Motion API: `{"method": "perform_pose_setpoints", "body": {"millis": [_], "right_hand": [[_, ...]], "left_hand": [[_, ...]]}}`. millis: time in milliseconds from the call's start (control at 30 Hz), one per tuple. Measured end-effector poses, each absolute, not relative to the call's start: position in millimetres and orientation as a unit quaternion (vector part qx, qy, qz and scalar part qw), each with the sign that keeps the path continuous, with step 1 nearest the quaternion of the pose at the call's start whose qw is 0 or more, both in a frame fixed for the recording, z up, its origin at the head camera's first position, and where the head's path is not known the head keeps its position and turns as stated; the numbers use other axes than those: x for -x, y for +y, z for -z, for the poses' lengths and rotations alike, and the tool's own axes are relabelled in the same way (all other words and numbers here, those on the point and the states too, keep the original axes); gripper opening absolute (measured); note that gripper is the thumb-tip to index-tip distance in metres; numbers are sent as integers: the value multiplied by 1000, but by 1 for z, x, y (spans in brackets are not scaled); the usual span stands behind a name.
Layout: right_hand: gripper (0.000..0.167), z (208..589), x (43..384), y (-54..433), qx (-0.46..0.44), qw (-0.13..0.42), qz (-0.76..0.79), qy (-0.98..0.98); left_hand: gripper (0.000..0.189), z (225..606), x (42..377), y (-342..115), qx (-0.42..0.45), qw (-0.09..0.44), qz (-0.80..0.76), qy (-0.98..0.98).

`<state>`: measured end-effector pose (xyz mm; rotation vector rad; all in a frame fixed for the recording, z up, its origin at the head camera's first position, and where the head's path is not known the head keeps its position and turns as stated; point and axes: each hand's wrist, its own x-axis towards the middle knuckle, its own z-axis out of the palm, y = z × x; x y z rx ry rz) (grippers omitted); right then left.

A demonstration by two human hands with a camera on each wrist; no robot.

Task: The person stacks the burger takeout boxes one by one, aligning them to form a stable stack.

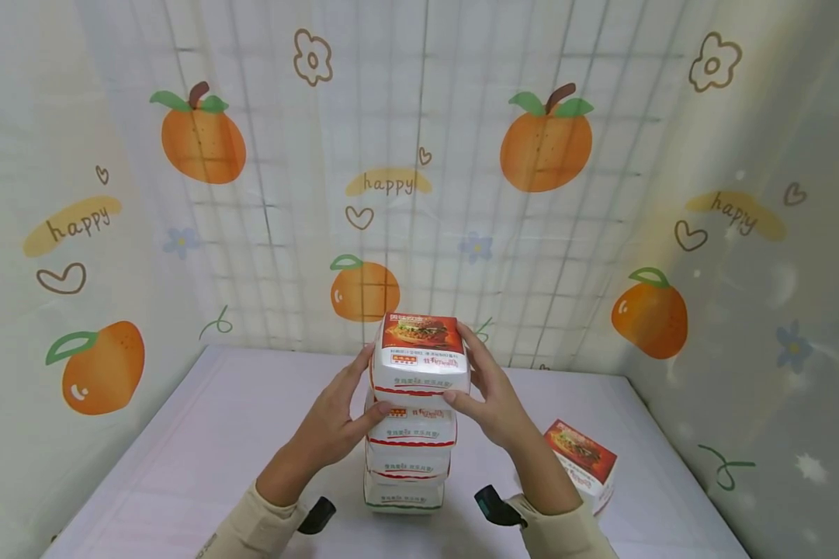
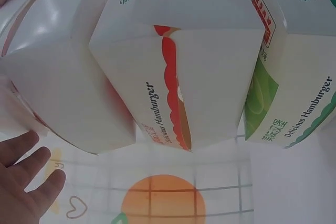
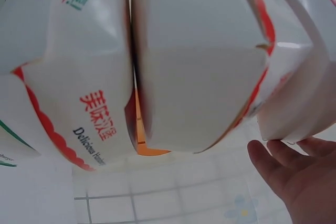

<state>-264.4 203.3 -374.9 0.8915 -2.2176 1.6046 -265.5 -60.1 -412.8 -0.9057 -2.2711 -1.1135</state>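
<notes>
A white and red hamburger box [image 1: 420,361] with a burger picture on its lid tops a column of similar boxes. My left hand [image 1: 331,415] holds its left side, thumb at the lower front corner. On the opposite side my right hand [image 1: 492,396] grips it, thumb on the front and fingers along the side. Directly beneath are two red-trimmed boxes [image 1: 410,429], then a green-trimmed box [image 1: 403,497] at the bottom. In the left wrist view, my left fingers [image 2: 44,169] are beside the upper box; in the right wrist view, my right fingers [image 3: 278,161] touch it.
Another red and white hamburger box [image 1: 583,462] lies on the table to the right, partly behind my right forearm. The pale table [image 1: 265,388] is bordered at the back and sides by a curtain [image 1: 454,256] printed with oranges, with a wire grid behind it.
</notes>
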Motion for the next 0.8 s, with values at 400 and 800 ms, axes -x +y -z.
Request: {"method": "perform_pose_setpoints", "body": {"millis": [400, 800], "right_hand": [[84, 378, 259, 202, -307, 132, -540, -772], [82, 381, 258, 201, -301, 134, -538, -776]], "left_hand": [[80, 413, 261, -62, 323, 226, 418, -819], [78, 416, 259, -63, 322, 211, 430, -817]]}}
